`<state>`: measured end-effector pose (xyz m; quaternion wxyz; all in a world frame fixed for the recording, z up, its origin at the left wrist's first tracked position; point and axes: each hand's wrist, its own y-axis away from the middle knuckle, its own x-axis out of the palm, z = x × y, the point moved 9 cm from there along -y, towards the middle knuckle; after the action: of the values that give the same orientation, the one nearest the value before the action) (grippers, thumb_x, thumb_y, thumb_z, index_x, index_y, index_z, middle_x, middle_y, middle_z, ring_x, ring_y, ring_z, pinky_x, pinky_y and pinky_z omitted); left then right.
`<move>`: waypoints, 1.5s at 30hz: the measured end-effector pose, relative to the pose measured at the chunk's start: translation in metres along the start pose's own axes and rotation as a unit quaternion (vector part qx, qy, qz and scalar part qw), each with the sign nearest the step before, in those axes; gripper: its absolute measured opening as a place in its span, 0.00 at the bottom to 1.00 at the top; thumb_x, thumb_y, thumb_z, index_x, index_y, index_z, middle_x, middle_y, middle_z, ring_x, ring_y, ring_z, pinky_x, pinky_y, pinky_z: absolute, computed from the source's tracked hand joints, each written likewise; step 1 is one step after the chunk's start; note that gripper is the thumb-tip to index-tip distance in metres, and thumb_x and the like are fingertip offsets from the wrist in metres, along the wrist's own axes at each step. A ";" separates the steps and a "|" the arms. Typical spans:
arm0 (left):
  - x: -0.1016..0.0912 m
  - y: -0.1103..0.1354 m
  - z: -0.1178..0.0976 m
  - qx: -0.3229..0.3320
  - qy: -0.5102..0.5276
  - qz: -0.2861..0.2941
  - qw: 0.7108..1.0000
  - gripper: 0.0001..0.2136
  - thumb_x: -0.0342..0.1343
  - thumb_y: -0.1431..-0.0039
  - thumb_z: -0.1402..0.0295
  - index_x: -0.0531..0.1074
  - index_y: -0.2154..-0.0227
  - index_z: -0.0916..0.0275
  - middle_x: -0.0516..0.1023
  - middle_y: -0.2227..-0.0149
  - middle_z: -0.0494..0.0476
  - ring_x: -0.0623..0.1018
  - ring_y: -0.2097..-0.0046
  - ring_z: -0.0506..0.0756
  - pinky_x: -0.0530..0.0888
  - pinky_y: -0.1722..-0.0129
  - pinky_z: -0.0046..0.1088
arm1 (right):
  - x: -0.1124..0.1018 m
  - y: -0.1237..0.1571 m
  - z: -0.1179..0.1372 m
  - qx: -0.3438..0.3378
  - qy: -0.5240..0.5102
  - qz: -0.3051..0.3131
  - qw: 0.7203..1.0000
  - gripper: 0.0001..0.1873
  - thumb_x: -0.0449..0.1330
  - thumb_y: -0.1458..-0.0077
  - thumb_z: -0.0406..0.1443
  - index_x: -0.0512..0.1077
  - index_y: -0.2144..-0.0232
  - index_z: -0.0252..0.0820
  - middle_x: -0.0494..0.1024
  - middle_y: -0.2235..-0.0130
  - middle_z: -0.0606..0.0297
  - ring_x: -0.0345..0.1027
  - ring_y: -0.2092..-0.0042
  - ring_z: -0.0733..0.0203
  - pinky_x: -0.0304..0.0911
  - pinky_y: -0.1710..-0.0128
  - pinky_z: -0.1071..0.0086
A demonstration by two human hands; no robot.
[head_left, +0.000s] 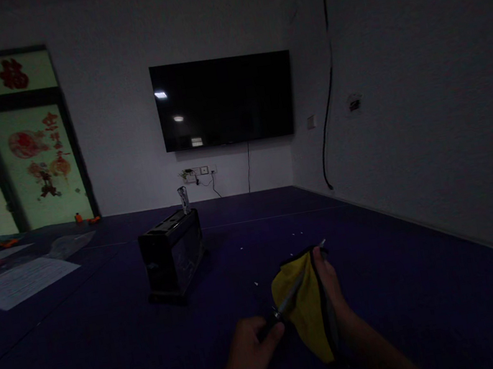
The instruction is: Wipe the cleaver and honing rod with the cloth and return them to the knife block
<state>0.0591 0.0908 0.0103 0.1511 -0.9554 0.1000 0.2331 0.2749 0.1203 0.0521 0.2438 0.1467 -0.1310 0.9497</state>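
My left hand (254, 348) is closed around the dark handle of a knife (292, 293), whose narrow blade slants up to the right. A yellow cloth (313, 318) with a dark border and a greyish back hangs from my right hand (330, 281), its fingers pinched on the fabric near the blade's far end. The cloth lies behind and around the blade, and the tip pokes out past its upper edge. To the left stands a glossy black knife block (173, 253), upright, with a silvery handle-like piece (184, 200) sticking up from its top.
White papers (26, 281) and a clear plastic bag (70, 244) lie on the dark blue table (128, 355) at the left. Small orange items (93, 220) sit at the back left. A loose black cable (327, 114) hangs at the right wall; a television (225, 100) is mounted beyond.
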 end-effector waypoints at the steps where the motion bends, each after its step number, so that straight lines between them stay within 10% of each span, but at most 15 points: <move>1: 0.000 0.000 -0.002 0.001 0.004 0.001 1.000 0.28 0.48 0.52 0.40 0.69 0.82 0.64 0.63 0.81 0.49 0.63 0.73 0.51 0.58 0.74 0.24 | 0.001 0.002 -0.001 0.001 0.013 -0.010 1.000 0.28 0.57 0.62 0.62 0.69 0.77 0.44 0.74 0.77 0.65 0.70 0.71 0.56 0.63 0.74 0.67; 25: -0.008 -0.003 -0.001 -0.050 0.213 -0.014 0.976 0.30 0.51 0.60 0.37 0.67 0.80 0.65 0.65 0.80 0.51 0.66 0.75 0.50 0.61 0.76 0.24 | 0.081 0.066 -0.021 0.043 0.026 0.201 0.978 0.22 0.67 0.65 0.51 0.73 0.74 0.40 0.73 0.76 0.68 0.65 0.73 0.62 0.59 0.72 0.71; 45: -0.022 0.000 0.000 -0.055 0.220 -0.076 0.971 0.29 0.52 0.59 0.38 0.68 0.81 0.65 0.67 0.78 0.51 0.66 0.72 0.51 0.64 0.73 0.25 | 0.089 0.070 -0.025 0.074 -0.021 0.268 0.960 0.18 0.70 0.66 0.46 0.76 0.76 0.39 0.77 0.76 0.64 0.69 0.73 0.60 0.62 0.71 0.69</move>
<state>0.0398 0.0931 0.0208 0.0899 -0.9949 0.0449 0.0097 0.1597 0.1071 0.0469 -0.0337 0.1433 -0.0999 0.9840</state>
